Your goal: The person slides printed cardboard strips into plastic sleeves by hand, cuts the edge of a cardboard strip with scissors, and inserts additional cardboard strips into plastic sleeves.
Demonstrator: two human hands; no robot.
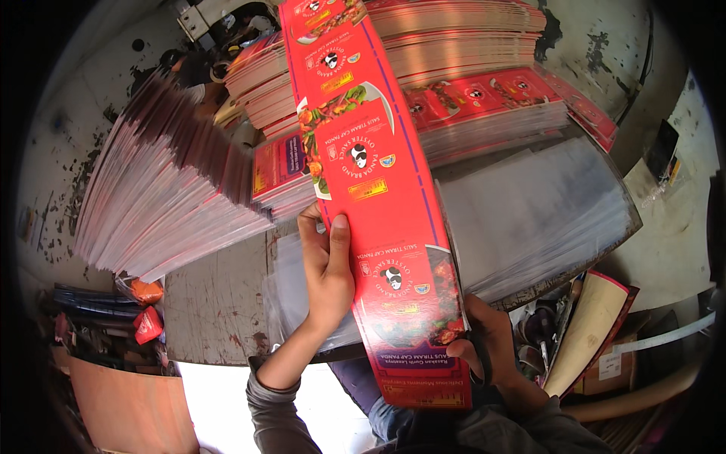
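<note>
A long red printed cardboard strip (389, 219) with food pictures and round emblems stands tilted in front of me, running from my lap up past the table. My left hand (330, 265) grips its left edge, thumb on the printed face and fingers behind. Lower down, my right hand (495, 340) holds the right edge near the bottom end. A dark curved piece (481, 357) shows at the right fingers; I cannot make out what it is. Transparent plastic sheets (283, 276) lie behind my left hand, and a bigger pile of plastic sheets (533, 219) lies right of the strip.
A tall, fanned stack of printed sheets (170, 181) leans at the left of the worn table (208, 314). Further red stacks (461, 45) rise at the back, with a lower red pile (484, 98) before them. Below the table's right side is a rolled sheet (590, 325).
</note>
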